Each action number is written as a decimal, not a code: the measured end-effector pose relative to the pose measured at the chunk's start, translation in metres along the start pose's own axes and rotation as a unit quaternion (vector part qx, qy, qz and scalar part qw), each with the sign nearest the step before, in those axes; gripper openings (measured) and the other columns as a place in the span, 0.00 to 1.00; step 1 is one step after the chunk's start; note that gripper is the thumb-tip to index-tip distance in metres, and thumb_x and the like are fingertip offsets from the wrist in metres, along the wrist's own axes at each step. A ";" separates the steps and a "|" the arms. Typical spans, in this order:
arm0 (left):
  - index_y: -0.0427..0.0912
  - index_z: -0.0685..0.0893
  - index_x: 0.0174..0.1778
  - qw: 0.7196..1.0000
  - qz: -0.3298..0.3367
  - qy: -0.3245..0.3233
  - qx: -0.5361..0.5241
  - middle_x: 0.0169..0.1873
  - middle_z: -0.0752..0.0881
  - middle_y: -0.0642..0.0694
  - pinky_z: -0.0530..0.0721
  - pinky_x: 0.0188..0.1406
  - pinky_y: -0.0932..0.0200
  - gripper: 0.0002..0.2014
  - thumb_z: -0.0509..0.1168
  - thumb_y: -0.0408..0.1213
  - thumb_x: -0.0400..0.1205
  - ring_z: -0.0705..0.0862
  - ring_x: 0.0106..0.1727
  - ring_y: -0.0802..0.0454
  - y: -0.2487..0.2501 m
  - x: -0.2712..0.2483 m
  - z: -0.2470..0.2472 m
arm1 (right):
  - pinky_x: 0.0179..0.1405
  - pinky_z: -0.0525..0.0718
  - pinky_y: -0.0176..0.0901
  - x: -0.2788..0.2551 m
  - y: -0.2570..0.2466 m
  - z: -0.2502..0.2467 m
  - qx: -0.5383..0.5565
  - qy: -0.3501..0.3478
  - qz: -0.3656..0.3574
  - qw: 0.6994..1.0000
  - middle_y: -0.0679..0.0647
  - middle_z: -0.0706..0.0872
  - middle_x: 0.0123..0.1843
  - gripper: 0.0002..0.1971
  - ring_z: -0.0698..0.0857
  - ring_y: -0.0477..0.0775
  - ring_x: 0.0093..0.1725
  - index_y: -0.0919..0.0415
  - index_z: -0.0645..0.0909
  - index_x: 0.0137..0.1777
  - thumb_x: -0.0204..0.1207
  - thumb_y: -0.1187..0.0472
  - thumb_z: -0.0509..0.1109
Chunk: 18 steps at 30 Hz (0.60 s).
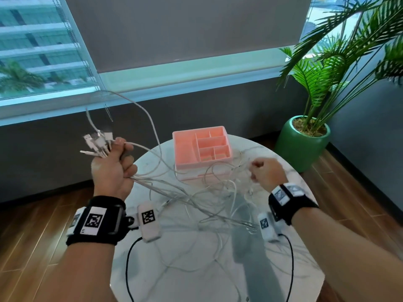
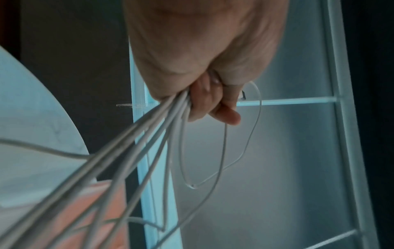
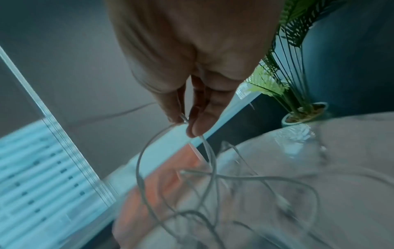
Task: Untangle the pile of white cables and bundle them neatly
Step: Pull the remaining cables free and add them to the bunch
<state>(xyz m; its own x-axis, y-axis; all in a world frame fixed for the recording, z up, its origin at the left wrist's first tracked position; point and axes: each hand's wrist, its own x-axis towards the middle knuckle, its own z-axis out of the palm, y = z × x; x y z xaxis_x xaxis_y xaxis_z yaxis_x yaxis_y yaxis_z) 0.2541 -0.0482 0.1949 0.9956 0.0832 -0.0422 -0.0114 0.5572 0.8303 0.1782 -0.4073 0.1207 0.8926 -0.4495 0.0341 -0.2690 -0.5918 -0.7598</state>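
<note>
My left hand (image 1: 115, 164) is raised left of the table and grips a bunch of white cables (image 2: 136, 143) in its fist. Their plug ends (image 1: 98, 141) stick out above the thumb, and one cable arcs high over the hand. The strands run down to a loose tangle of white cables (image 1: 213, 197) on the round marble table (image 1: 196, 269). My right hand (image 1: 265, 172) hovers over the table's right side and pinches a thin white cable (image 3: 170, 129) between thumb and fingertips; that cable loops down into the tangle.
A pink divided organiser box (image 1: 201, 149) stands at the table's far side, behind the tangle. A potted palm in a green pot (image 1: 302, 140) stands on the wooden floor to the right. A window sill and roller blind are behind.
</note>
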 end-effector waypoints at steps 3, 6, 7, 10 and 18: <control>0.44 0.78 0.39 0.997 -0.005 0.050 0.066 0.31 0.84 0.48 0.59 0.12 0.68 0.13 0.62 0.35 0.90 0.62 0.16 0.63 -0.022 0.002 -0.020 | 0.27 0.86 0.46 0.020 -0.039 -0.035 0.138 0.034 -0.044 0.989 0.54 0.89 0.30 0.11 0.87 0.52 0.25 0.59 0.85 0.36 0.81 0.63 0.72; 0.43 0.78 0.40 0.989 -0.033 0.099 0.107 0.34 0.82 0.46 0.58 0.13 0.68 0.11 0.63 0.35 0.90 0.62 0.16 0.62 -0.040 0.004 -0.040 | 0.21 0.76 0.40 0.033 -0.074 -0.071 0.218 0.086 -0.066 0.970 0.51 0.85 0.27 0.13 0.78 0.48 0.21 0.55 0.81 0.35 0.82 0.61 0.70; 0.43 0.78 0.40 0.986 -0.041 0.107 0.123 0.34 0.82 0.46 0.57 0.13 0.68 0.11 0.63 0.35 0.90 0.61 0.16 0.62 -0.045 0.003 -0.044 | 0.21 0.76 0.40 0.034 -0.083 -0.081 0.261 0.088 -0.071 0.959 0.51 0.84 0.27 0.13 0.77 0.50 0.22 0.55 0.80 0.34 0.82 0.61 0.70; 0.42 0.80 0.41 0.981 -0.047 0.099 0.160 0.33 0.85 0.45 0.57 0.14 0.68 0.09 0.66 0.33 0.88 0.62 0.16 0.61 -0.055 -0.005 -0.040 | 0.26 0.82 0.43 0.029 -0.104 -0.091 0.354 0.021 -0.086 0.931 0.59 0.87 0.33 0.12 0.84 0.59 0.30 0.57 0.80 0.38 0.85 0.60 0.67; 0.31 0.85 0.43 0.972 0.008 -0.070 0.224 0.28 0.87 0.44 0.59 0.16 0.66 0.09 0.69 0.33 0.86 0.61 0.18 0.57 -0.058 -0.042 0.039 | 0.31 0.89 0.50 -0.008 -0.141 -0.045 0.343 -0.163 -0.049 0.924 0.59 0.84 0.38 0.11 0.88 0.62 0.38 0.68 0.80 0.45 0.86 0.61 0.65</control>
<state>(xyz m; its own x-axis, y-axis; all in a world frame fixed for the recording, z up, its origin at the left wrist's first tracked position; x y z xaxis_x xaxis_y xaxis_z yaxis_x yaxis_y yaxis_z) 0.2161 -0.1163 0.1700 0.9988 -0.0423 0.0237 -0.0176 0.1387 0.9902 0.1931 -0.3506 0.2574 0.9921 -0.1252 0.0123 0.0116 -0.0064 -0.9999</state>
